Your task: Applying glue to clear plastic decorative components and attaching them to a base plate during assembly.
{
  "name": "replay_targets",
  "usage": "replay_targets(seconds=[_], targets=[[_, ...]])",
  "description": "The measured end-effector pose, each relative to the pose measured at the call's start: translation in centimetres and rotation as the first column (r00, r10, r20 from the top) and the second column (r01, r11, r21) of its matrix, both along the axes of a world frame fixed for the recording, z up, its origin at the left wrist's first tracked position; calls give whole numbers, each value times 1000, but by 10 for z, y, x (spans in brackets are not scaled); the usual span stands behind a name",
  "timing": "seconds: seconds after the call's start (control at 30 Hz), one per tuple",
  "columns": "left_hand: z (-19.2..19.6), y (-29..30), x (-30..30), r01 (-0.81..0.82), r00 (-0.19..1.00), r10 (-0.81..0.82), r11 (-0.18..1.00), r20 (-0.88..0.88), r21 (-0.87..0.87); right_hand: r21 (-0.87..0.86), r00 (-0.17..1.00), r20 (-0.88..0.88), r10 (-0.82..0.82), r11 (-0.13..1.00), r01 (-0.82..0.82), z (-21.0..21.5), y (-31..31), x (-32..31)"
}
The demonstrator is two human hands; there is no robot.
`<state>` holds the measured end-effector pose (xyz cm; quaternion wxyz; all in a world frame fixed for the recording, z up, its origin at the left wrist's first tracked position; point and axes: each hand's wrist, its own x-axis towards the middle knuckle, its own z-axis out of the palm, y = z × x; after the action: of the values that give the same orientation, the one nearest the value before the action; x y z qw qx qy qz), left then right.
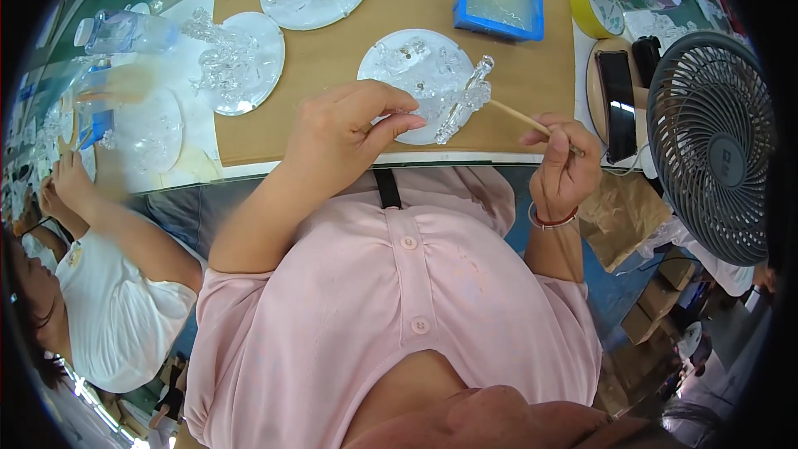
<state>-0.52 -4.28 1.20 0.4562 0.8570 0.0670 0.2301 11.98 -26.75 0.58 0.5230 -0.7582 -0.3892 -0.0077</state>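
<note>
My right hand (568,162) grips a thin wooden stick (522,118), which slants up to the left. At the stick's far end is a clear, knobbly glass-like piece (465,102), tilted over the right edge of a round white plate (385,61). Small clear pieces lie on that plate. Over its lower left edge, my left hand (353,126) is closed, thumb and forefinger brought close together. Anything between those fingertips is too small or hidden to make out.
Two more white plates (353,2) (270,41) hold clear pieces. A blue tray (521,33) stands at the back, near a yellow tape roll (588,23). To the right are a phone (616,100) and a dark fan (694,191). A co-worker (116,308) sits at left.
</note>
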Motion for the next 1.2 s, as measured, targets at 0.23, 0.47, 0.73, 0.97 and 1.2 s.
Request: replay_targets(seconds=[0.23, 0.47, 0.73, 0.97, 1.2], targets=[[0, 2, 0, 26, 1000, -27, 1000, -13, -17, -50, 988, 145, 62, 997, -55, -2, -14, -10], [-1, 2, 1, 16, 1000, -16, 999, 6, -42, -89, 947, 153, 281, 959, -271, 11, 3, -30], [0, 2, 0, 31, 999, -33, 998, -32, -49, -64, 953, 133, 273, 962, -267, 17, 16, -34], [-1, 5, 0, 44, 998, -46, 998, -41, -55, -114, 917, 188, 351, 935, -335, 18, 28, -36], [0, 13, 4, 45, 994, -52, 996, -101, -73, -72, 985, 145, 97, 994, -88, 9, 22, -24]])
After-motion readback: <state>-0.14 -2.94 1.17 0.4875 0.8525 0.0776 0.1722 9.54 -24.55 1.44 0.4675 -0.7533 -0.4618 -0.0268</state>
